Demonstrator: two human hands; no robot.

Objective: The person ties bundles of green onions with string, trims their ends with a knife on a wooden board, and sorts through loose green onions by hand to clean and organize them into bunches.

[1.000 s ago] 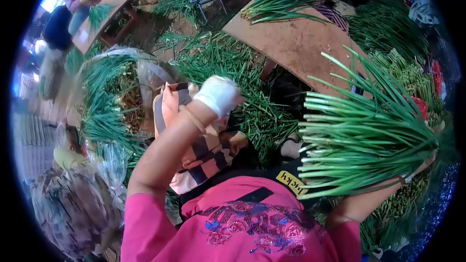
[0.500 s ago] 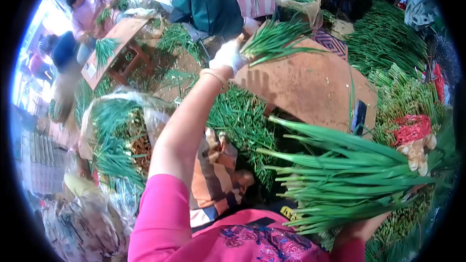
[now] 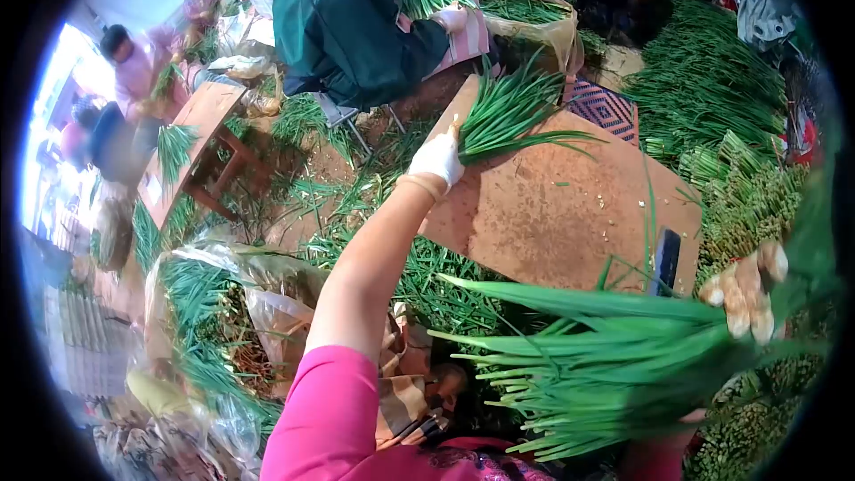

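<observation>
My left hand, in a white glove, stretches forward to the wooden board. It is closed on the pale end of a small bunch of chives, whose leaves fan out over the board's far left corner. Off to the right, my right hand, in a stained glove, grips a much larger bunch of chives. The tips of that bunch point left across my front, and its far end blurs at the right edge. A dark blade-like tool lies on the board's right side.
Stacked chives and bundled stems line the right. A plastic-lined sack of chives stands at left. Ahead, a co-worker in a dark green jacket sits near another bench. Loose leaves litter the ground.
The view has shifted. My left hand sits nearer the board's near-left side, with the small bunch still in it. My right hand and the large bunch have come slightly left and lower.
</observation>
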